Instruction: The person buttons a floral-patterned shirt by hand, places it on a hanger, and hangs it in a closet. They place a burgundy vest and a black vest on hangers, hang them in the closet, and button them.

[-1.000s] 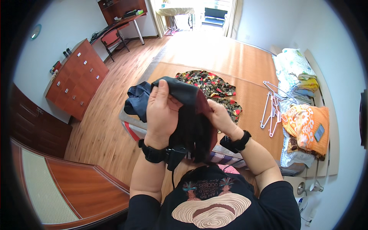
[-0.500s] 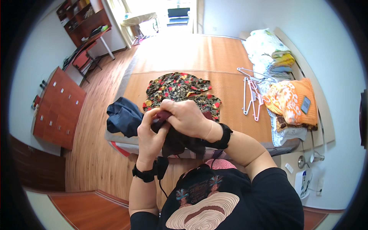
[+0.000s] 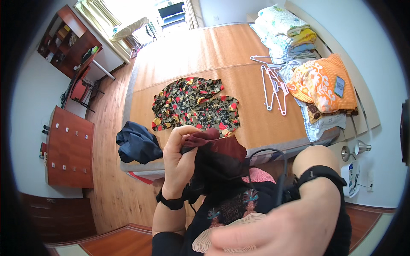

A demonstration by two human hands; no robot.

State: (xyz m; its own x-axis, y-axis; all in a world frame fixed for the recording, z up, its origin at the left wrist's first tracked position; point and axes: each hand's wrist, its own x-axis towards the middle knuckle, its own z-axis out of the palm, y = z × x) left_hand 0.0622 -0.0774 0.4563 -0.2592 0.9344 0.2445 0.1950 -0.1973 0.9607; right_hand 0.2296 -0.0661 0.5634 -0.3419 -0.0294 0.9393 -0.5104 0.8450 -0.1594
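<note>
My left hand (image 3: 178,164) is closed on a dark garment (image 3: 220,164), maroon at the top and black below, which hangs bunched in front of my body. My right hand (image 3: 273,232) is away from the garment, low and close to the camera. It is blurred, with a finger stretched to the left, and nothing shows in it; its lower part is cut off by the picture's edge. Beyond the garment, a floral shirt (image 3: 192,104) in black, red and yellow lies spread on the bed mat (image 3: 252,98). A navy cloth bundle (image 3: 137,143) rests at the bed's near left corner.
Several plastic hangers (image 3: 273,85) lie on the bed's right side. Near them are an orange patterned pillow (image 3: 318,83) with a phone (image 3: 339,86) on it, and folded bedding (image 3: 282,25). Red-brown drawers (image 3: 70,147) stand at left. A dark cable (image 3: 282,170) loops near my right wrist.
My right hand has let go of the dark garment and come back toward the camera, down and right. My left hand keeps its hold. The whole view has shifted and tilted slightly.
</note>
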